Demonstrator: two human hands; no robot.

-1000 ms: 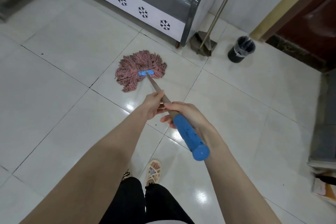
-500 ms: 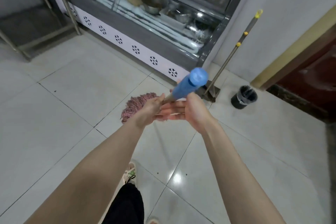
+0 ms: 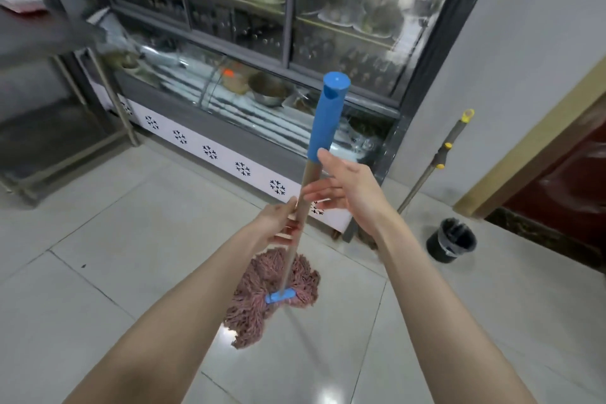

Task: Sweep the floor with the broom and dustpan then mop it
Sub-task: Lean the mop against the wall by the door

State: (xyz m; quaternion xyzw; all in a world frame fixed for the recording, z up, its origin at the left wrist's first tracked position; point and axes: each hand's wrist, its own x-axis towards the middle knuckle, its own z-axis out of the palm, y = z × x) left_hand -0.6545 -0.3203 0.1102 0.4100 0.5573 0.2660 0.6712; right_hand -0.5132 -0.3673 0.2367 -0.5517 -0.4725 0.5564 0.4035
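**Mop upright: left hand gripping, right hand flat**

- Both bare forearms reach in from the bottom edge.
- Left hand [image 3: 278, 223]: fingers and thumb wrapped round the wooden shaft of the mop [image 3: 290, 259], partway up.
- Right hand [image 3: 349, 187]: higher up and not gripping. Fingers are straight and loosely spread, pointing left past the shaft. The thumb tip is up at the lower end of the blue grip [image 3: 328, 115]. I cannot tell whether the palm touches the wood.
- The mop stands nearly vertical, its top tipped slightly right.
- Mop head [image 3: 262, 305]: pinkish strings splayed on the pale tiled floor [image 3: 131, 239] below the hands, with a blue clamp where the shaft joins.
- Black bin [image 3: 452, 241]: on the floor to the right, well apart from the mop head, near the wall.
- Pole [image 3: 439, 161]: grey with yellow fittings, leaning on the wall behind the bin. Its foot is hidden by my right arm.
- Glass display cooler [image 3: 262, 75]: farthest back, with bowls and trays inside.
- Metal table [image 3: 32, 33]: at far left.
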